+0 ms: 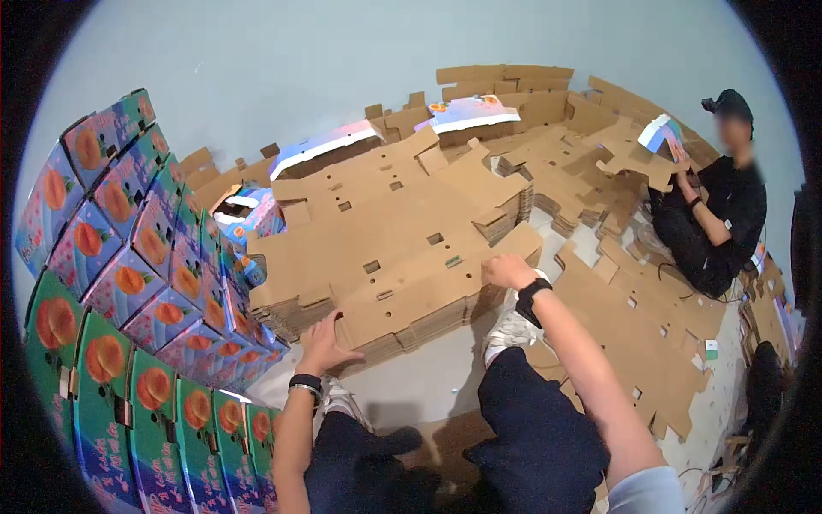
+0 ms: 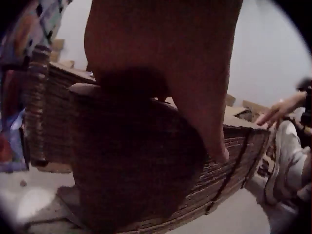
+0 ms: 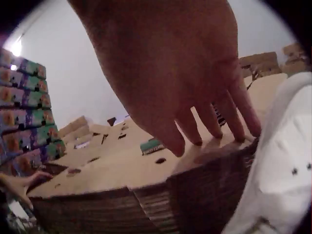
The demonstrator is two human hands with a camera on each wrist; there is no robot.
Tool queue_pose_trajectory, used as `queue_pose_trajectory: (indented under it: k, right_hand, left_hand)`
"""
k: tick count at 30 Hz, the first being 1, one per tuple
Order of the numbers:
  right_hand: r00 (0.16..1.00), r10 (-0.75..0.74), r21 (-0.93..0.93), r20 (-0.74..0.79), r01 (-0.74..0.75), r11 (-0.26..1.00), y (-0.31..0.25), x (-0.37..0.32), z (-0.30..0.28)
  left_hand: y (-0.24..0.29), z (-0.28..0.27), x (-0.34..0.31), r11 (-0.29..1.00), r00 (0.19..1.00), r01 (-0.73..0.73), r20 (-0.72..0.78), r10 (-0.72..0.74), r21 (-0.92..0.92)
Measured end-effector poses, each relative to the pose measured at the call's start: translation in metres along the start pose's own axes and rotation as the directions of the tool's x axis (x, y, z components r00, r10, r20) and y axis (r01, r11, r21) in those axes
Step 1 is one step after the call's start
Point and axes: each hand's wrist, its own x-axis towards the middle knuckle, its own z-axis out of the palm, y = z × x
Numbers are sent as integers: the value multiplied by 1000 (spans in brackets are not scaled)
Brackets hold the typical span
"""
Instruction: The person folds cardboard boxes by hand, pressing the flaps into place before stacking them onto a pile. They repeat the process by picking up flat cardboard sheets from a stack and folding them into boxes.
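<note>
A stack of flat, die-cut cardboard box blanks [image 1: 402,313] lies before me, brown side up, with slots and round holes. At its near left corner is my left hand [image 1: 324,347], thumb spread away from the fingers. In the left wrist view, the thumb of the left hand [image 2: 200,97] lies against the layered side of the stack [image 2: 226,168]; its fingers are mostly hidden. My right hand [image 1: 509,271] rests at the near right end. In the right wrist view, the fingertips of the right hand [image 3: 170,63] touch the top sheet [image 3: 122,170], beside a small green patch [image 3: 151,146].
Printed fruit boxes [image 1: 154,240] are piled high on the left, with green ones [image 1: 103,355] nearer. More cardboard blanks [image 1: 634,334] cover the floor to the right. A seated person [image 1: 719,206] handles a blank [image 1: 642,158]. My white shoe [image 1: 512,330] stands against the stack.
</note>
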Motion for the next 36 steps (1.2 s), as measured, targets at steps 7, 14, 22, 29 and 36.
queue_pose_trajectory:
  k: [7,14,22,29,36]
  right_hand:
    - [923,-337,-4,184,343,939,-95,-30,-37]
    - [308,-912,564,270,717,409,-252,-131,-65]
    - [71,-818,343,571,885,316,-237,-182,-73]
    - [15,-933,387,359,907,163,-239,-210,-83]
    - [15,-911,381,411,905,187,-233,-201,-74]
  left_hand:
    - [-23,2,-24,976,991,118,38,-127,184]
    - [81,-170,-103,951,950,87,-312,10,295]
    - [212,-393,-232,579,548,543,-779,305,608]
    - [57,-556,-336,148,569,806,-681,-460,574]
    - [95,-521,-322,447,299,859,-462,-835,-250]
